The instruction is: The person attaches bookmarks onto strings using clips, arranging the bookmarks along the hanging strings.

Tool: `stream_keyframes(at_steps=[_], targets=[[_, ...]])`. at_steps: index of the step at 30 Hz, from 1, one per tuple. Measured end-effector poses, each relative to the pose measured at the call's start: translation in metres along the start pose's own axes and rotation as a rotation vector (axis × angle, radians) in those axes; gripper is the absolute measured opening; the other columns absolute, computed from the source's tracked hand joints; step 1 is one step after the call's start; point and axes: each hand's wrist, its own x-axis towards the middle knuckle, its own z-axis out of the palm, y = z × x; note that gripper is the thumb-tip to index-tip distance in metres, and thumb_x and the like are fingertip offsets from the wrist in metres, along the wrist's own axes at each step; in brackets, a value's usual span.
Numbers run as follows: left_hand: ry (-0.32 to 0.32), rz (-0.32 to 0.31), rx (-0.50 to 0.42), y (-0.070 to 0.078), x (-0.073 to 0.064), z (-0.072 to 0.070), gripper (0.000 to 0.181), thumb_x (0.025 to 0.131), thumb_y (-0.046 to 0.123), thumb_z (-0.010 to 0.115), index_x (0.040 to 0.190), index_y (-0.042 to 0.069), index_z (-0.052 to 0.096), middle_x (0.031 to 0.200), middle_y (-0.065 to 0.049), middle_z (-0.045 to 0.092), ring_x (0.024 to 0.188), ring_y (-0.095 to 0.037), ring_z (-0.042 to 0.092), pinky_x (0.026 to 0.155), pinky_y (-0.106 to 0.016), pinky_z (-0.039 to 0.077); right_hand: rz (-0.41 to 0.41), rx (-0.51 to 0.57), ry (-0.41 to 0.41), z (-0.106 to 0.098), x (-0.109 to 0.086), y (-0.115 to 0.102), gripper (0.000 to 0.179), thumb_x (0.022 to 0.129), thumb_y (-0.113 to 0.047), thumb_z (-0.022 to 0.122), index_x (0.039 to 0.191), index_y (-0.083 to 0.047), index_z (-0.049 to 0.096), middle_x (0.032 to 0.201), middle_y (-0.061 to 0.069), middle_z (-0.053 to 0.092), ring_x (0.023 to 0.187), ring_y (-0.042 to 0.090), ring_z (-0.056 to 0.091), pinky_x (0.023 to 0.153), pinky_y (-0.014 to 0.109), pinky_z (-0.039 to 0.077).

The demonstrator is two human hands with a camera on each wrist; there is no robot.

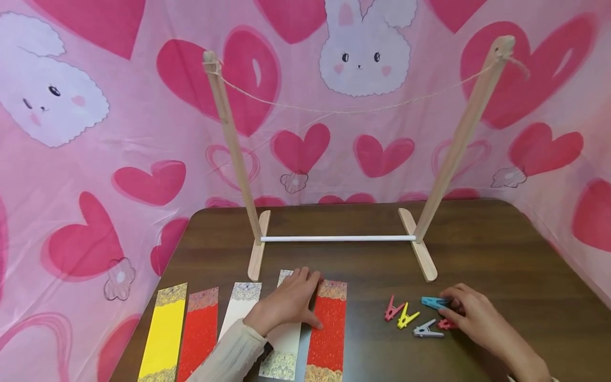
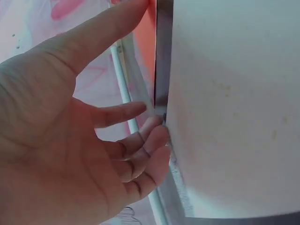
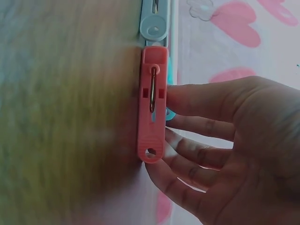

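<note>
In the head view my left hand (image 1: 288, 302) spans the cream paper strip (image 1: 281, 345) and the left edge of a red strip (image 1: 328, 323). Its thumb rests at the red strip's edge; the other fingers, loosely bent, reach toward the strips' upper ends. My right hand (image 1: 470, 313) is low over the table among small plastic clothespins. Thumb and index finger pinch the end of a blue clothespin (image 1: 431, 302). Beside the thumb lies a pink-red clothespin (image 3: 152, 105), large in the right wrist view. A grey clothespin (image 1: 427, 330) lies just left of it.
A yellow clothespin (image 1: 407, 317) and another pink one (image 1: 393, 309) lie further left. A yellow strip (image 1: 163, 334), a second red strip (image 1: 198, 334) and a white strip (image 1: 236, 305) lie at left. Behind stands a wooden frame (image 1: 234, 138) with a slack string (image 1: 343, 112) and a white rod (image 1: 334, 239).
</note>
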Motion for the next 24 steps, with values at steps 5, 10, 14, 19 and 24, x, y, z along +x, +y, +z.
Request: stream_keyframes(at_steps=[5, 10, 14, 19, 24], targets=[[0.004, 0.009, -0.092, -0.0023, 0.0039, 0.0005, 0.082, 0.067, 0.048, 0.09, 0.13, 0.013, 0.05, 0.107, 0.002, 0.051, 0.098, -0.014, 0.047, 0.088, -0.033, 0.048, 0.014, 0.002, -0.004, -0.0019, -0.0032, 0.0014, 0.029, 0.069, -0.003, 0.087, 0.09, -0.01, 0.069, 0.087, -0.008, 0.058, 0.07, -0.004, 0.05, 0.056, 0.023, 0.047], [0.003, 0.007, -0.128, -0.0029, 0.0075, 0.0037, 0.065, 0.066, 0.047, 0.091, 0.105, 0.014, 0.051, 0.09, 0.005, 0.044, 0.082, -0.012, 0.042, 0.069, -0.026, 0.042, 0.026, 0.007, -0.014, -0.0032, -0.0063, 0.002, 0.029, 0.069, -0.003, 0.087, 0.09, -0.01, 0.069, 0.088, -0.007, 0.059, 0.07, -0.004, 0.052, 0.056, 0.022, 0.048], [-0.009, -0.012, -0.129, -0.0029, 0.0087, 0.004, 0.064, 0.064, 0.047, 0.093, 0.095, 0.016, 0.047, 0.086, 0.004, 0.042, 0.078, -0.013, 0.039, 0.063, -0.024, 0.037, 0.037, 0.013, -0.024, -0.004, -0.0054, 0.0019, 0.028, 0.07, -0.003, 0.087, 0.091, -0.009, 0.069, 0.09, -0.004, 0.061, 0.07, -0.004, 0.053, 0.056, 0.022, 0.049], [-0.002, 0.029, -0.257, -0.0032, 0.0074, 0.002, 0.056, 0.072, 0.028, 0.091, 0.098, 0.012, 0.044, 0.085, 0.0, 0.047, 0.07, -0.01, 0.042, 0.058, -0.023, 0.037, 0.033, 0.024, -0.017, -0.002, -0.0042, 0.0014, 0.028, 0.07, -0.003, 0.087, 0.091, -0.008, 0.069, 0.09, -0.005, 0.061, 0.07, -0.004, 0.053, 0.056, 0.022, 0.049], [0.051, 0.071, -0.242, 0.0018, 0.0087, 0.0057, 0.059, 0.077, 0.027, 0.088, 0.116, 0.008, 0.048, 0.093, -0.002, 0.055, 0.074, -0.008, 0.048, 0.064, -0.023, 0.045, 0.019, 0.01, -0.004, -0.0011, -0.0041, -0.0007, 0.028, 0.069, -0.004, 0.088, 0.09, -0.011, 0.069, 0.088, -0.008, 0.06, 0.07, -0.004, 0.052, 0.056, 0.022, 0.048]])
